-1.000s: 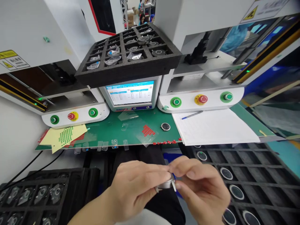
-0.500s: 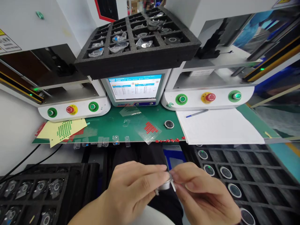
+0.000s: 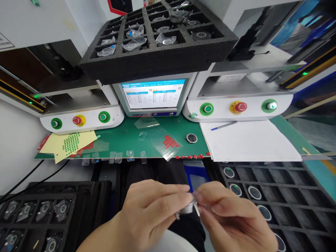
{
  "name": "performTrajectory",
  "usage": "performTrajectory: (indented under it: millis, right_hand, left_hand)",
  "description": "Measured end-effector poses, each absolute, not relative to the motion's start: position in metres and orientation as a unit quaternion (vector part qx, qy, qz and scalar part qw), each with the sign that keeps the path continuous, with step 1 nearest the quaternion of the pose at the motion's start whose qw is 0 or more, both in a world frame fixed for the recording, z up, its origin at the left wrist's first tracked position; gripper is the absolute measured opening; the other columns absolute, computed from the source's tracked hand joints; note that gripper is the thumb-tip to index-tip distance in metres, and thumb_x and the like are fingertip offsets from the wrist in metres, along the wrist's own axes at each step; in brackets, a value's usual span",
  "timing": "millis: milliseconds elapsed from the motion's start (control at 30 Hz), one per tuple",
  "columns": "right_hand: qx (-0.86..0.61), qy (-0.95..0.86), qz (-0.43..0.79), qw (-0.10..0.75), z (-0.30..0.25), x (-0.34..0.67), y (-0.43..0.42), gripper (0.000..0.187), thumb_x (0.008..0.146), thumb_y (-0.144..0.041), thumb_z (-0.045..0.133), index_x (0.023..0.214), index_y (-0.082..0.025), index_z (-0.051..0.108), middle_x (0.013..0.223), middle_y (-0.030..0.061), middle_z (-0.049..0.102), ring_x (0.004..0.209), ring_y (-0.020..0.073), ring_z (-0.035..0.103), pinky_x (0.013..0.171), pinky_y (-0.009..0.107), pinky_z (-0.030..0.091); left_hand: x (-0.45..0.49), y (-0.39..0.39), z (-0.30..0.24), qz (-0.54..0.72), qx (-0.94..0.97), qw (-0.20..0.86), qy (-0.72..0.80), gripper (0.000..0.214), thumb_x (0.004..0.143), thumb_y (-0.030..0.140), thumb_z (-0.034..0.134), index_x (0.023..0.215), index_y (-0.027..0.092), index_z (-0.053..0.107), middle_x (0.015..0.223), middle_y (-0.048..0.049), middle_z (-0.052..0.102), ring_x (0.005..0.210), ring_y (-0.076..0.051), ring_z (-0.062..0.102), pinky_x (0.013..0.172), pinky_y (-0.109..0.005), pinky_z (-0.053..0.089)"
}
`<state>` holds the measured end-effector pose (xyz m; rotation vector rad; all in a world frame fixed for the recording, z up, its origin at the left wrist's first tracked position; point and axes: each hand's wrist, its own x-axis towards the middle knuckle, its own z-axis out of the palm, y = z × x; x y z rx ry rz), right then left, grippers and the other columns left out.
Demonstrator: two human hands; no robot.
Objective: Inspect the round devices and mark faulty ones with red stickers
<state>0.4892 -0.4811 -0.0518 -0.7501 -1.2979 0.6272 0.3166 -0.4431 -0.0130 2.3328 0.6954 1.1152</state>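
Low in front of my lap, a silver round watch case (image 3: 187, 209) is held edge-on, with lugs jutting from its rim. My left hand (image 3: 151, 208) is closed around it, fingers over the top, covering most of its face. At its right side my right hand (image 3: 231, 215) pinches by the lug with thumb and fingertips; anything smaller between those fingertips is hidden. Another watch case (image 3: 191, 138), dark-faced with a silver ring, lies on the green mat (image 3: 120, 131) beyond my hands.
A black foam tray (image 3: 157, 59) of bagged watch cases sits above the screen (image 3: 154, 96). More foam trays stand at lower left (image 3: 36, 229) and lower right (image 3: 296, 196). Red stickers (image 3: 170, 141), paper sheets (image 3: 252, 141) and a pen (image 3: 224, 126) lie along the bench, between two button panels.
The view has shifted slightly, so the bench and trays sit a little differently. Both hands keep their grip at the watch case; the right hand appears slightly farther right.
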Motion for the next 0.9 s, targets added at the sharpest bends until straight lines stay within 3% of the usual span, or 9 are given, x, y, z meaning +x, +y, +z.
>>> performTrajectory:
  millis: [233, 400, 633, 900]
  right_hand:
    - [-0.297, -0.589, 0.368, 0.656, -0.054, 0.498, -0.472, 0.029, 0.085, 0.004, 0.058, 0.100, -0.020, 0.055, 0.078, -0.0001, 0.059, 0.073, 0.0140, 0.060, 0.066, 0.030, 0.057]
    - [-0.322, -0.594, 0.290, 0.678, -0.057, 0.494, -0.474, 0.041, 0.078, 0.011, 0.060, 0.107, -0.018, 0.059, 0.094, 0.0057, 0.069, 0.086, 0.0177, 0.067, 0.072, 0.032, 0.061]
    - [-0.366, -0.595, 0.192, 0.689, -0.063, 0.487, -0.476, 0.030, 0.077, 0.006, 0.066, 0.092, -0.020, 0.063, 0.077, 0.0027, 0.072, 0.064, 0.0185, 0.067, 0.055, 0.035, 0.060]
    - [-0.402, -0.622, 0.180, 0.648, -0.062, 0.492, -0.480, 0.028, 0.077, 0.006, 0.066, 0.082, -0.021, 0.058, 0.077, 0.0024, 0.071, 0.066, 0.0175, 0.068, 0.056, 0.031, 0.059]
  left_hand:
    - [0.316, -0.440, -0.016, 0.407, 0.845, 0.237, 0.253, 0.018, 0.102, 0.017, 0.049, 0.113, 0.014, 0.062, 0.106, -0.0088, 0.078, 0.081, -0.013, 0.074, 0.070, -0.021, 0.056]
    - [0.317, -0.439, -0.017, 0.416, 0.836, 0.254, 0.251, 0.018, 0.102, 0.018, 0.048, 0.113, 0.014, 0.062, 0.104, -0.0091, 0.078, 0.081, -0.013, 0.075, 0.070, -0.020, 0.057]
    - [0.316, -0.436, -0.019, 0.409, 0.827, 0.278, 0.266, 0.019, 0.102, 0.020, 0.049, 0.116, 0.015, 0.061, 0.103, -0.0093, 0.079, 0.082, -0.013, 0.075, 0.070, -0.020, 0.058]
    - [0.318, -0.434, -0.023, 0.426, 0.831, 0.245, 0.261, 0.021, 0.104, 0.021, 0.044, 0.115, 0.015, 0.060, 0.101, -0.0099, 0.079, 0.080, -0.015, 0.076, 0.067, -0.022, 0.059]
